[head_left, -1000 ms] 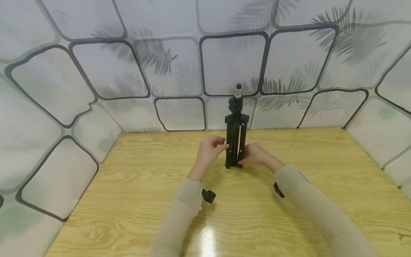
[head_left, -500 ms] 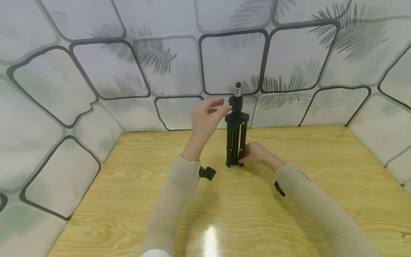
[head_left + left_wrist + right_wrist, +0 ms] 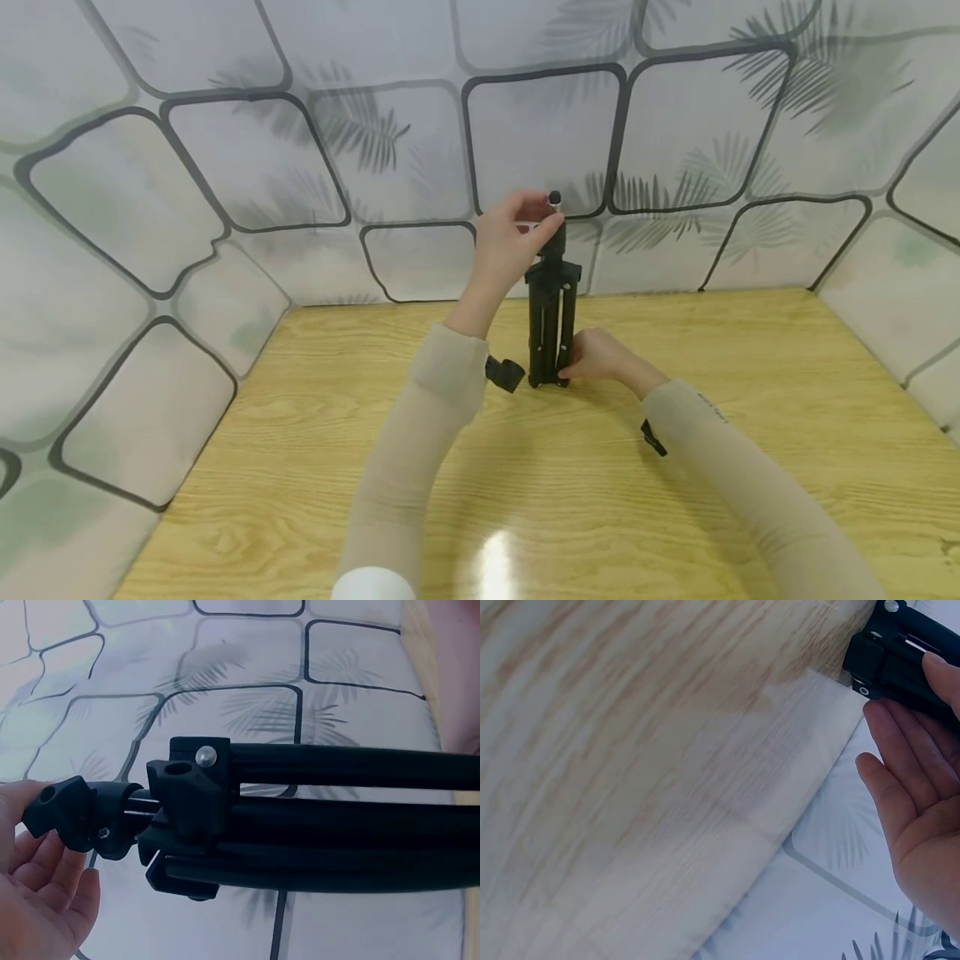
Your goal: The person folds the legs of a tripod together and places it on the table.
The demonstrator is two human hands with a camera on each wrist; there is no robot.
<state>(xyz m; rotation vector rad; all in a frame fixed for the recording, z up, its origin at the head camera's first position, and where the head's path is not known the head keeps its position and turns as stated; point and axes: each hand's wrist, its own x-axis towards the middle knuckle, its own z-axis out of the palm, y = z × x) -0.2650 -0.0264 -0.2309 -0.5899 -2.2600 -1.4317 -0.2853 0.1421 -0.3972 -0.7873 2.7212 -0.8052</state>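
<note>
A black folding tripod stand (image 3: 550, 321) stands upright on the table, its legs folded together and a metal stud with a black tip on top. My left hand (image 3: 510, 242) is up at its neck, thumb and fingers around the part below the stud. Seen from the left wrist, that hand (image 3: 49, 889) has its fingertips at the upper black knob (image 3: 64, 811), and a second knob (image 3: 187, 796) sits at the leg collar. Low on the legs, my right hand (image 3: 598, 357) holds the stand between thumb and fingers, close to the feet (image 3: 866, 671).
The wood-grain table (image 3: 315, 467) stretches around the stand on all sides. Behind it rises a pale wall covering (image 3: 420, 167) with dark outlines and leaf prints. Black straps (image 3: 505, 374) show at both wrists.
My left hand has risen from beside the legs to the stand's top and moved in against it. The right hand keeps its hold at the bottom, and the stand stays in place.
</note>
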